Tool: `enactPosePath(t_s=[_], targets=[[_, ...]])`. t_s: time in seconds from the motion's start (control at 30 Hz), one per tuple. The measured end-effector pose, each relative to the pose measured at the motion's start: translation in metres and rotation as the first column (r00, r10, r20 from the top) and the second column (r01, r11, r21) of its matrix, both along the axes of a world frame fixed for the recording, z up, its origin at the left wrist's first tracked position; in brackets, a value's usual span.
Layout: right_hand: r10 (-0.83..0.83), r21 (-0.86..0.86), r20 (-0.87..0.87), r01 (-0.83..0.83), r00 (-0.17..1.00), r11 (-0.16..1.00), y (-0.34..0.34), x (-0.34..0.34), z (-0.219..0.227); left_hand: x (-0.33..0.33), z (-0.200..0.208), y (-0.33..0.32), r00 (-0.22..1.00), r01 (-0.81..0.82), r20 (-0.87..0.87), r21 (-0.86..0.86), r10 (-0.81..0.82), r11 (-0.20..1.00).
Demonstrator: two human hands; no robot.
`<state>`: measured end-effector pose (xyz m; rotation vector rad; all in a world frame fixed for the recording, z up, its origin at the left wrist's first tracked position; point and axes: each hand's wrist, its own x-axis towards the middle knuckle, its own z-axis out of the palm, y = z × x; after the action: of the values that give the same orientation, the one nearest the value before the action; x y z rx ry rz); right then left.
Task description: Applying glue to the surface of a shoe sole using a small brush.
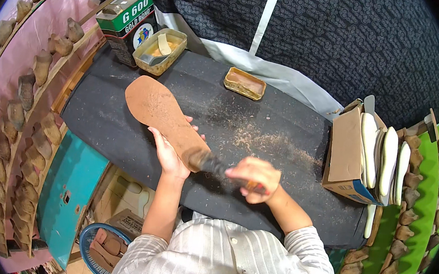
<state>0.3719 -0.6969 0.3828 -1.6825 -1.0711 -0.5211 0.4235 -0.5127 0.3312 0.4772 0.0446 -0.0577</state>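
Head view: the left hand (pixel 171 156) is cupping the brown sole (pixel 164 111) from beneath, partly open, the thumb resting along one edge and fingertips showing past the opposite edge. The right hand (pixel 259 179) is curling around the handle of a dark tool (pixel 213 165), closed on it; blur is hiding the exact finger placement and the tool's kind. The tool's far end is overlapping the sole's narrow end, though whether it is touching is unclear. The sole is lying aslant above the table (pixel 93 105), its broad end pointing away to the left.

It is looking light, fairly stiff and hard to break; dust on its face may be making it slippery, so opposite edges near the narrower middle are seeming the surest hold.

Beyond, brown shavings (pixel 267 141) are littering the cloth. A shallow dish (pixel 241 89), a tub (pixel 155 69) and a metal tin (pixel 124 49) are standing along the far side; a carton (pixel 342 149) holding white sole-shaped pieces (pixel 368 148) is standing at the right.
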Motion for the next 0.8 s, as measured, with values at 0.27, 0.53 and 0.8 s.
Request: enactPosePath(t_s=[0.27, 0.53, 0.8], targets=[[0.008, -0.168, 0.106, 0.010, 0.994, 0.986, -0.005, -0.016, -0.012, 0.003, -0.003, 0.006, 0.995, 0.012, 0.098, -0.050, -0.007, 0.999], [0.006, -0.180, 0.144, 0.020, 0.990, 0.984, 0.002, -0.021, -0.010, 0.001, -0.001, 0.001, 0.989, 0.037, 0.145, -0.132, -0.018, 0.990], [-0.183, -0.084, 0.090, 0.191, 0.979, 0.978, -0.018, -0.019, -0.004, 0.002, -0.001, 0.002, 0.990, 0.021, 0.140, -0.118, -0.005, 0.993]])
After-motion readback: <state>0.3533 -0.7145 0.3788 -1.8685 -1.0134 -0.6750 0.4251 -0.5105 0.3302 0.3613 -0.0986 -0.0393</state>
